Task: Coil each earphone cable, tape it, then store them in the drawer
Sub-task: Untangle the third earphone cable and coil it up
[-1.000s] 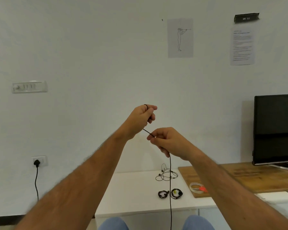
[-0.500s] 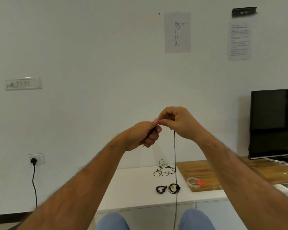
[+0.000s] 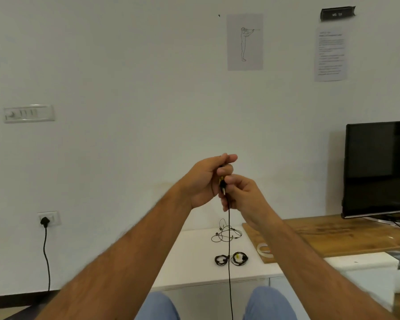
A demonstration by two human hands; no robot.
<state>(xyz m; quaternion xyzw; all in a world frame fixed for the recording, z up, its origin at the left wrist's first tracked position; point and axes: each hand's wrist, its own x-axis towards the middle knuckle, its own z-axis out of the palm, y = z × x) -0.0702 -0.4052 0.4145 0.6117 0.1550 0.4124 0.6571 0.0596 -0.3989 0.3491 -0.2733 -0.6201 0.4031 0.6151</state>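
My left hand is raised in front of me and grips a small bundle of black earphone cable wound over its fingers. My right hand is just below and to the right of it, pinching the same cable, whose free length hangs straight down past my knees. On the white cabinet top lie two coiled earphones side by side, one with a yellow bit. A loose, tangled black earphone lies behind them. A roll of clear tape sits on the wooden board, partly hidden by my right forearm.
A wooden board lies on the cabinet to the right, with a black monitor standing on it. White drawer fronts show below the cabinet top. A plug and black cord hang from a wall socket on the left.
My right hand went up over my left hand, then came down below it, laying another turn of cable on the left hand's fingers. Both hands are now close together.
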